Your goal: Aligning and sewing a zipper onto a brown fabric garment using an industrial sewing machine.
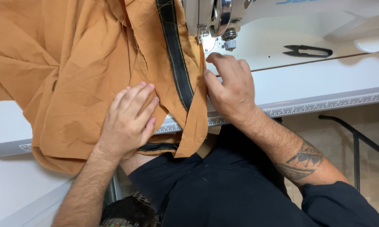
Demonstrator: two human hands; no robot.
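Observation:
An orange-brown fabric [67, 71] lies spread over the white sewing table [307, 84] and hangs over its front edge. A black strip with yellow stitching [177, 54] runs down the cloth from under the sewing machine head [214, 19]. My left hand [128, 120] rests flat on the fabric, fingers together, left of the strip. Just right of the strip, my right hand [231, 86] presses the cloth's edge near the presser foot [203, 35], fingers curled on the table.
Black thread snips [307, 51] lie on the machine bed at the right. A printed ruler [323, 105] runs along the table's front edge. A black metal frame [357, 138] stands below right. My dark trousers [223, 189] fill the lower middle.

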